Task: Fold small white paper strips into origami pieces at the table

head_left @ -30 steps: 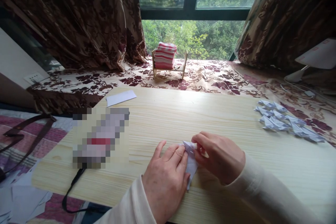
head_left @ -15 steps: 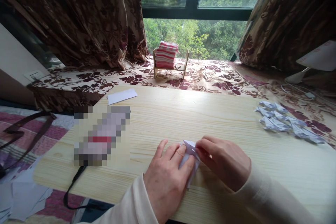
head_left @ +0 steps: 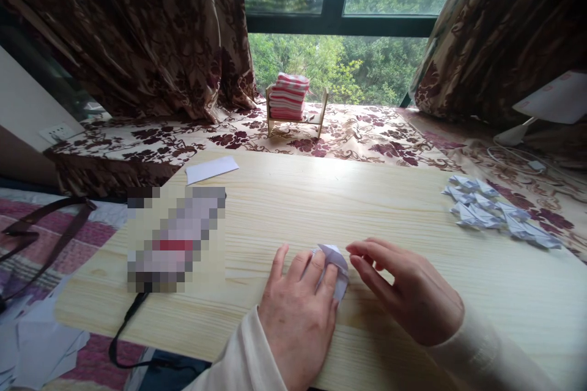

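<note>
A partly folded piece of white paper lies on the pale wooden table, much of it covered by my left hand. That hand rests flat with its fingers spread, pressing the paper down. Just right of the paper, apart from it, is my right hand. Its thumb and forefinger have a small gap between them and hold nothing. A flap stands slightly raised at the paper's upper edge; the part under my fingers is hidden.
Several folded paper pieces sit at the table's right edge. A white paper strip lies at the back left. Nearby is a blurred-out object with a black cable. Loose paper sheets lie lower left, beyond the table.
My right hand has let go of the paper's flap and drawn back a little to the right. The left hand stays on the paper, its forefinger slightly shifted.
</note>
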### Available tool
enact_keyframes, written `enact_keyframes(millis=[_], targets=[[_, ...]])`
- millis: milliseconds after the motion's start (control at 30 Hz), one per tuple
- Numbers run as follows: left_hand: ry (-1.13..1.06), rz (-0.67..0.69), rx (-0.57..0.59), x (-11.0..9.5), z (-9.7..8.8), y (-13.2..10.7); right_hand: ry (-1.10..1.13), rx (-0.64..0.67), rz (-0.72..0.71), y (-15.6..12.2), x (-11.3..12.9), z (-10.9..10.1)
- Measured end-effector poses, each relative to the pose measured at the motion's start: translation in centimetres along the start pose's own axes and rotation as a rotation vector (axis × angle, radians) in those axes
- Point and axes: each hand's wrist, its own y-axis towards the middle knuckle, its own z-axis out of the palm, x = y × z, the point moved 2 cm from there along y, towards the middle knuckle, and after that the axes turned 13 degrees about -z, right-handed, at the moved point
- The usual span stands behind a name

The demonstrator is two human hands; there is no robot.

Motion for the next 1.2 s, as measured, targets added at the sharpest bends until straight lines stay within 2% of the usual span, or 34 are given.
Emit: enact_keyframes(millis=[67, 133, 267, 467, 600, 767, 967, 1200], targets=[[-0.005, 0.001, 0.008, 0.0, 0.1, 0.0, -0.060, -0.012, -0.033, -1.2, 0.3, 0.2], [-0.010, 0.005, 0.014, -0.1, 0.1, -0.1, -0.113, 0.033, -0.041, -2.2, 0.6, 0.5], [-0.047, 0.012, 0.021, 0.0, -0.1, -0.1, -0.157, 0.061, -0.041, -2.7, 1.0, 1.1], [-0.275, 0.090, -0.007, 2.3, -1.5, 1.3, -0.152, 0.051, -0.039, -2.3, 0.5, 1.1], [-0.173, 0.185, 0.021, 3.9, -1.6, 3.1, -0.176, 0.044, -0.061, -2.3, 0.3, 1.0], [-0.096, 0.299, 0.119, 3.8, -0.5, 3.4, -0.214, 0.055, -0.082, -2.4, 0.2, 1.0], [-0.076, 0.273, 0.076, 3.6, -0.4, 2.8, -0.232, 0.060, -0.110, -2.5, -0.2, 1.1], [-0.034, 0.275, 0.094, 3.5, -0.4, 2.9, -0.228, 0.059, -0.119, -2.5, -0.4, 1.3]])
